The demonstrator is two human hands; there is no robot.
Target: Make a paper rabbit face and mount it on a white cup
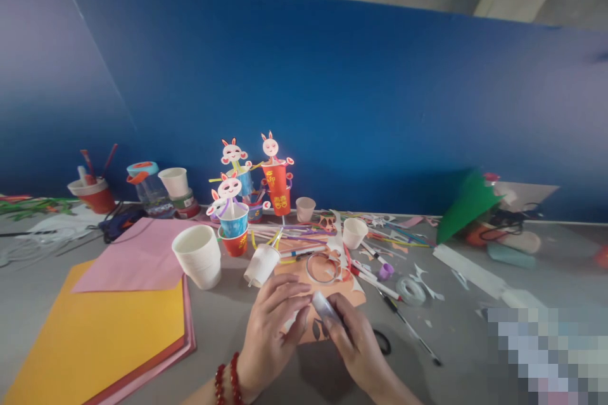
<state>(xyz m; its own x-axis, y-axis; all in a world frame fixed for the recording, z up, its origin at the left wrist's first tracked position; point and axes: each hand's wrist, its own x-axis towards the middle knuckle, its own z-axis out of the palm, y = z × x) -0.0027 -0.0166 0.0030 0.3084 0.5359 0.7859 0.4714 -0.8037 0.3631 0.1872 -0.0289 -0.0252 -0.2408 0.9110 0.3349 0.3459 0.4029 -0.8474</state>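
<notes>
My right hand (354, 335) grips a small pale, shiny block-like piece (324, 305) between thumb and fingers; its exact kind is unclear. Close to its left end are the curled fingertips of my left hand (275, 316), whose thumb is drawn in toward the fingers. A bit of white shows near the left thumb, but what these fingers hold is hidden. Under both hands lies a peach paper sheet (349, 294) with cut-out holes. A clear tape ring (323, 267) rests on it. Just behind my left hand, a white paper cup (262, 264) lies tilted.
Rabbit-faced figures on blue cups (234, 224) and red cups (276, 186) stand at the back. A larger white cup (197, 256) and yellow paper (109, 323) are left. Rightward lie a pen (413, 326), a tape roll (411, 291), paper scraps and black scissors handles (382, 342).
</notes>
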